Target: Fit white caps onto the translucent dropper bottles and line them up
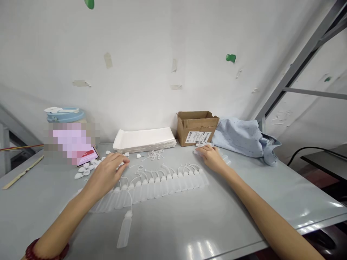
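Note:
My left hand [110, 168] is over the left end of a row of translucent plastic sleeves [159, 187], beside a pile of small white pieces [86, 169]. Its fingers curl toward the thumb, and a bit of white shows between them; what they hold is unclear. My right hand [213, 157] is in front of the cardboard box, fingers closed on a clear plastic piece [197, 152] that they partly cover. White loops top the sleeves in the row. Nearer to me, a single sleeve [124, 231] lies apart, its loop stretching up toward the row.
A stack of white paper-like sheets [146, 139] and an open cardboard box [197, 130] stand against the wall. Light blue cloth [241, 135] lies at right. White loops [155, 154] lie before the stack. A blue-lidded container [65, 115] and phone [88, 156] are at left.

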Demonstrator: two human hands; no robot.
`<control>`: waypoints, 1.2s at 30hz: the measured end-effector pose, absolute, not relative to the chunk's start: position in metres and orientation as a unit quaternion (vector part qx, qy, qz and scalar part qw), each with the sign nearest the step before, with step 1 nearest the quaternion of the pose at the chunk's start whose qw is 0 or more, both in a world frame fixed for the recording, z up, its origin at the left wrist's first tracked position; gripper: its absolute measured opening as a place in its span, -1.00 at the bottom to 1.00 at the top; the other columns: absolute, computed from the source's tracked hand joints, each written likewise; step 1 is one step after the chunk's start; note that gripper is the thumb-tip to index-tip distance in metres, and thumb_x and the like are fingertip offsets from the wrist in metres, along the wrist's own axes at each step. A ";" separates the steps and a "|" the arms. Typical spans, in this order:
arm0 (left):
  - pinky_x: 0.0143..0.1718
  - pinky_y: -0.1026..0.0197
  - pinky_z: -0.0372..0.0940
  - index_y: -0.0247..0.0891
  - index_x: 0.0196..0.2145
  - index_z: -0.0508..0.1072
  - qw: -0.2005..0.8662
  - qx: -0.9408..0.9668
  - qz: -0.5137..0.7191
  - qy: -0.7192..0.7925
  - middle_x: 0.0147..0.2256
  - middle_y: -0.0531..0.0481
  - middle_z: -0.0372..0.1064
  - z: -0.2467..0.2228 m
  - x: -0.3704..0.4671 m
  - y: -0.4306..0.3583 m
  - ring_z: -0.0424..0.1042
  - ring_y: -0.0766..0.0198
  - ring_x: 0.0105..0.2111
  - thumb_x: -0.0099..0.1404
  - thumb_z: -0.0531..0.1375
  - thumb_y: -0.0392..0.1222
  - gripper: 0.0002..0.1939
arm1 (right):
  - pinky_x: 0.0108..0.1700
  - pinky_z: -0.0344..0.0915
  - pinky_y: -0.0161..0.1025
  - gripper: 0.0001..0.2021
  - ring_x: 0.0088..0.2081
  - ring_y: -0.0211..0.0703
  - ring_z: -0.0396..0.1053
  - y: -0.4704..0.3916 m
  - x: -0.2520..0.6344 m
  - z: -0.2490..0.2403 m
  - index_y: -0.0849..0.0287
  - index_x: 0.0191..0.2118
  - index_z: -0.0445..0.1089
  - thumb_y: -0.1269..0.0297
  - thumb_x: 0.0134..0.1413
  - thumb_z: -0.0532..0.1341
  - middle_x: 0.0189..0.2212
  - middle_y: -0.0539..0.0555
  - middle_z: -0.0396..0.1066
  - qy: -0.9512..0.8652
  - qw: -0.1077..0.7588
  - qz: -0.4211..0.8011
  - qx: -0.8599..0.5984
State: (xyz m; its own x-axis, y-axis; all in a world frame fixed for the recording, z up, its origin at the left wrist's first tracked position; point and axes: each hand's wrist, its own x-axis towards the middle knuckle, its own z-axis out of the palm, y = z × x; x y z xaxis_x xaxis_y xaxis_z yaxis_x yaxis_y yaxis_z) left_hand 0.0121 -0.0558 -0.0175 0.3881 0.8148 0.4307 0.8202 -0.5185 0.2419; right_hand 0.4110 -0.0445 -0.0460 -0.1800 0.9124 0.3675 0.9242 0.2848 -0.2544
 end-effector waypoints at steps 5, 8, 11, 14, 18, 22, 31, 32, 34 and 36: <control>-0.38 0.19 0.24 -0.19 -0.37 0.39 -0.019 -0.826 -0.310 -0.470 -0.33 -0.01 0.44 -0.010 0.028 -0.065 0.38 0.18 -0.37 0.31 0.01 -0.06 -0.76 | -0.07 0.26 0.00 -0.64 -0.05 0.07 0.37 -0.049 0.407 -0.036 0.20 0.00 0.31 0.49 0.07 0.05 -0.11 0.25 0.44 -0.731 0.309 0.036 -0.607; -0.37 0.24 0.28 -0.18 -0.39 0.41 -0.061 -0.820 -0.361 -0.440 -0.35 0.04 0.45 -0.002 0.048 -0.078 0.40 0.26 -0.43 0.30 0.07 -0.08 -0.80 | -0.13 0.35 -0.10 -0.65 -0.09 -0.03 0.41 -0.063 0.388 -0.024 0.17 0.05 0.20 0.40 0.13 0.06 -0.12 0.20 0.41 -0.720 0.360 0.081 -0.588; -0.32 0.25 0.32 -0.18 -0.40 0.42 -0.104 -0.811 -0.410 -0.403 -0.35 0.04 0.47 0.005 0.070 -0.095 0.44 0.26 -0.38 0.29 0.11 -0.14 -0.84 | -0.25 0.40 -0.19 -0.68 -0.21 -0.13 0.48 -0.086 0.357 -0.012 0.11 0.06 0.14 0.28 0.18 0.07 -0.16 0.12 0.35 -0.711 0.418 0.228 -0.518; -0.31 0.24 0.34 -0.20 -0.41 0.41 -0.134 -0.811 -0.440 -0.362 -0.36 0.02 0.47 0.008 0.088 -0.110 0.46 0.25 -0.34 0.30 0.11 -0.23 -0.86 | -0.25 0.39 -0.20 -0.63 -0.22 -0.13 0.47 -0.110 0.325 -0.003 0.10 0.02 0.17 0.24 0.10 0.19 -0.16 0.09 0.29 -0.672 0.442 0.390 -0.448; -0.29 0.23 0.37 -0.20 -0.35 0.43 -0.117 -0.811 -0.475 -0.321 -0.35 0.01 0.48 0.006 0.098 -0.119 0.47 0.26 -0.33 0.30 0.11 -0.34 -0.87 | -0.35 0.36 -0.26 -0.56 -0.22 -0.12 0.45 -0.129 0.299 0.006 0.06 0.08 0.16 0.28 0.06 0.23 -0.14 0.12 0.32 -0.702 0.379 0.447 -0.405; -0.31 0.24 0.40 -0.20 -0.29 0.42 -0.082 -0.812 -0.497 -0.293 -0.33 -0.02 0.47 0.003 0.101 -0.121 0.48 0.26 -0.31 0.31 0.07 -0.42 -0.82 | -0.18 0.37 -0.12 -0.55 -0.23 -0.13 0.45 -0.130 0.296 0.006 0.06 0.09 0.21 0.30 0.05 0.23 -0.16 0.11 0.38 -0.725 0.372 0.422 -0.397; -0.12 0.27 0.40 -0.32 -0.11 0.38 0.061 -0.871 -0.436 -0.216 -0.15 -0.16 0.46 -0.006 0.097 -0.128 0.46 0.25 -0.12 0.29 0.00 -0.54 -0.70 | -0.11 0.35 -0.11 -0.62 -0.20 -0.15 0.41 -0.131 0.295 -0.001 0.05 0.06 0.32 0.32 0.10 0.21 -0.21 0.05 0.46 -0.733 0.385 0.421 -0.371; -0.11 0.26 0.40 -0.32 -0.10 0.37 0.068 -0.875 -0.429 -0.212 -0.14 -0.16 0.45 -0.006 0.097 -0.128 0.45 0.24 -0.10 0.30 0.00 -0.53 -0.70 | -0.13 0.35 -0.12 -0.64 -0.21 -0.15 0.41 -0.131 0.295 -0.002 0.06 0.05 0.33 0.32 0.10 0.21 -0.22 0.04 0.46 -0.729 0.390 0.422 -0.371; -0.11 0.25 0.41 -0.30 -0.10 0.37 0.055 -0.876 -0.428 -0.216 -0.13 -0.14 0.46 -0.006 0.097 -0.129 0.45 0.24 -0.10 0.31 0.00 -0.51 -0.70 | -0.13 0.35 -0.13 -0.65 -0.21 -0.14 0.43 -0.132 0.294 -0.003 0.08 0.04 0.32 0.31 0.10 0.21 -0.25 0.04 0.46 -0.712 0.398 0.445 -0.371; -0.14 0.26 0.42 -0.26 -0.12 0.38 0.019 -0.866 -0.443 -0.231 -0.14 -0.11 0.46 -0.006 0.098 -0.129 0.47 0.25 -0.14 0.31 0.00 -0.50 -0.71 | -0.12 0.35 -0.11 -0.66 -0.20 -0.12 0.45 -0.133 0.293 -0.004 0.10 0.02 0.30 0.29 0.10 0.22 -0.27 0.05 0.47 -0.681 0.406 0.493 -0.359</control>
